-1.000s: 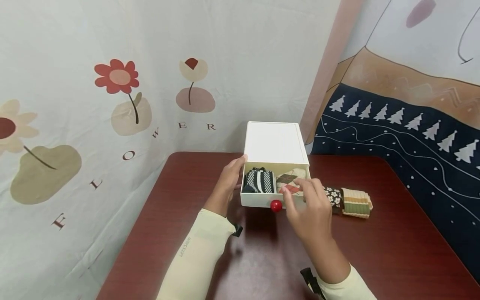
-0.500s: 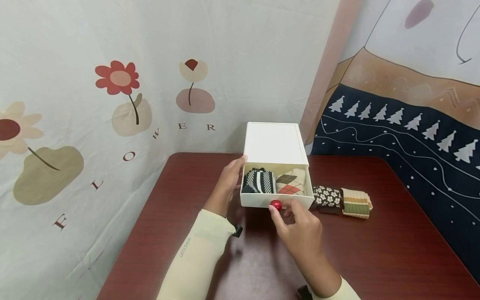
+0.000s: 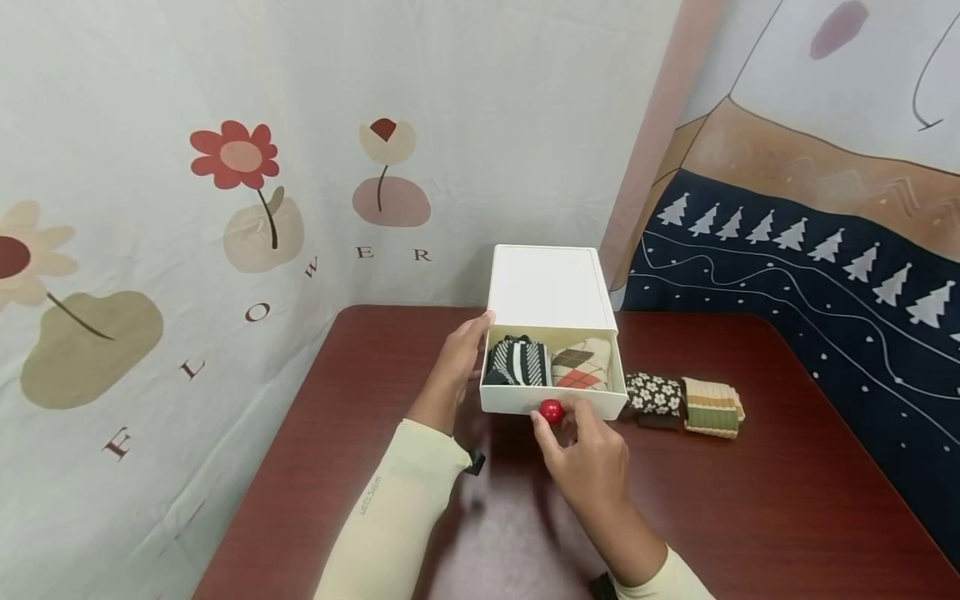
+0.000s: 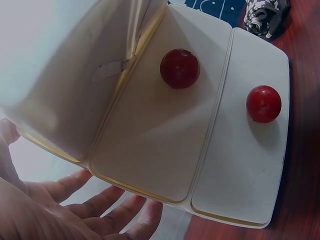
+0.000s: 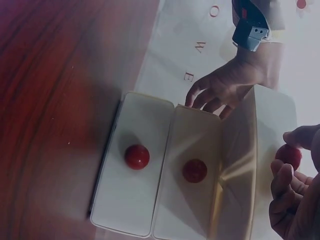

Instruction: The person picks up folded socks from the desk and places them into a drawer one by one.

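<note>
Left fingers (image 4: 102,200) beside, perhaps touching, a white drawer box (image 4: 150,150) with red knobs (image 4: 180,69).

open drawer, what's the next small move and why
Probably ease the drawer inward by its red knob: the right hand pinches the knob, the left hand is at the side of the white cabinet and could steady it, and the striped bundle and argyle bundle lie side by side inside.

A red-brown wood-grained table (image 3: 750,500) with rounded far corners stands before a white fabric hanging (image 3: 510,100) printed with flowers (image 3: 241,156) and brown letters (image 3: 364,252) spelling FLOWER. Right of a slanting dusty-pink band (image 3: 663,125), a navy-and-tan hanging (image 3: 750,267) shows pale fir trees (image 3: 893,285).
</note>
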The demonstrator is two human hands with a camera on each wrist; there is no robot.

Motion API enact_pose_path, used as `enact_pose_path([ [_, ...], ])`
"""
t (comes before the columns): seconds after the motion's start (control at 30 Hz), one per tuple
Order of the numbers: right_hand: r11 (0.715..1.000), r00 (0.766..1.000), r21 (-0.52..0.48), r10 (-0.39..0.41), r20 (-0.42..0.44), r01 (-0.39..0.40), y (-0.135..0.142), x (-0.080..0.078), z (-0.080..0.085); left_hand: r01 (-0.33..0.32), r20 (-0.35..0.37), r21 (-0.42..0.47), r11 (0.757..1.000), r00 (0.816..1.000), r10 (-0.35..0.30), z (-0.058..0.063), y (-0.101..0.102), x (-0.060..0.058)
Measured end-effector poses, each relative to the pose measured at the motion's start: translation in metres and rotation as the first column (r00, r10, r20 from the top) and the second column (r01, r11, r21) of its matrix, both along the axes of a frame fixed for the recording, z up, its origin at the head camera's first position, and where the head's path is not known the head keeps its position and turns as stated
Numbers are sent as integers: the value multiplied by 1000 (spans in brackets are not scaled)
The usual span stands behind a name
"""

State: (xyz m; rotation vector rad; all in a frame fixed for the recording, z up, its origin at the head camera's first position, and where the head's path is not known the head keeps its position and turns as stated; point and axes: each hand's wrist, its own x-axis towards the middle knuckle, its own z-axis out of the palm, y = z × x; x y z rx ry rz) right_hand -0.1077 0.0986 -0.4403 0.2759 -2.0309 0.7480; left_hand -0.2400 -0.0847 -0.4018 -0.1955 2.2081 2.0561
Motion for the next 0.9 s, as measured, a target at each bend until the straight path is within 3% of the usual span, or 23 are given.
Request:
enact_pose_path([
  [0.9, 1000, 992, -17, -21, 121, 24, -3, -29, 8, -1, 14, 29, 1000, 1000, 0, 0, 0, 2],
])
